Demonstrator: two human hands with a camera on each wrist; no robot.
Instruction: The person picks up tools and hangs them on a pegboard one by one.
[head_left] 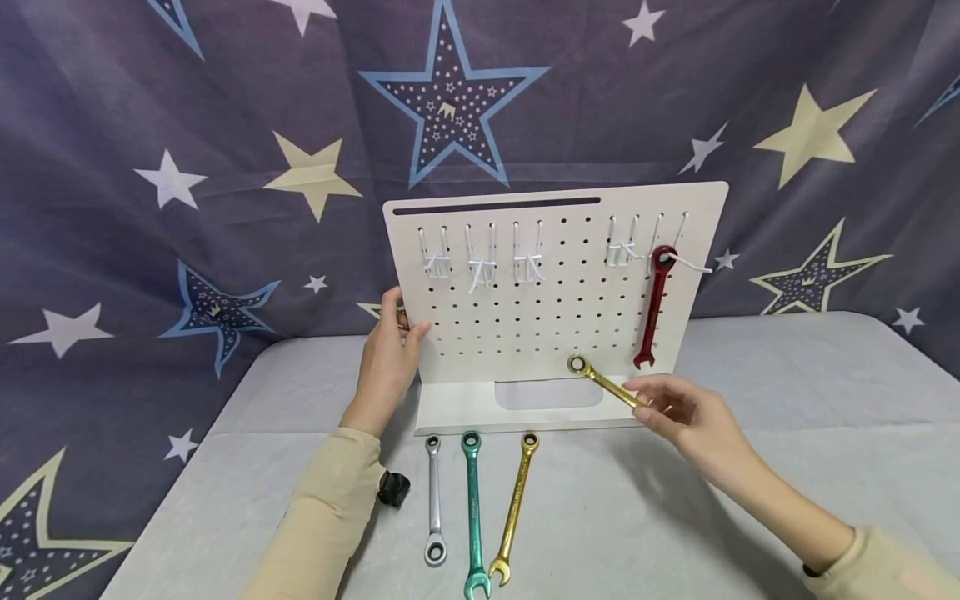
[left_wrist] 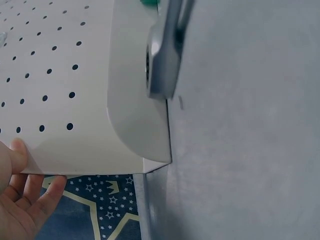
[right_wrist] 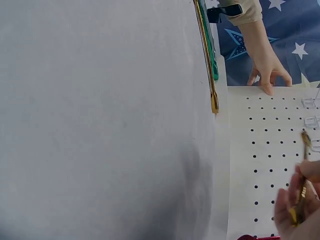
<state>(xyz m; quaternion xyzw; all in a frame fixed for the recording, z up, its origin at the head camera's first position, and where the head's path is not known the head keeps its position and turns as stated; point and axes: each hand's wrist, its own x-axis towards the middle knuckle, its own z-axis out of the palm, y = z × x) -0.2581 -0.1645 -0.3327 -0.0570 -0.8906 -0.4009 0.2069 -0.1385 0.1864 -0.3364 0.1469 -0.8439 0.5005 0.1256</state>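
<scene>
My left hand (head_left: 385, 360) grips the left edge of a white pegboard (head_left: 465, 312), the thumb on its front face and the fingers behind, as the left wrist view also shows. In front of the board's lower right part, my right hand (head_left: 697, 425) pinches a small gold ratcheting wrench (head_left: 603, 382). Its ring end points up and left; the other end is hidden by the hand in the head view. A dark red wrench (head_left: 655, 308) hangs by its ring from the rightmost white hook (head_left: 688, 263), open jaw downward.
On the grey-covered table (head_left: 285, 483) lie a silver wrench (head_left: 434, 500), a green wrench (head_left: 473, 500) and a longer gold wrench (head_left: 517, 504), side by side before the board's base (head_left: 457, 408). Several other white hooks (head_left: 482, 267) line the board's top. A star-patterned cloth (head_left: 247, 100) hangs behind.
</scene>
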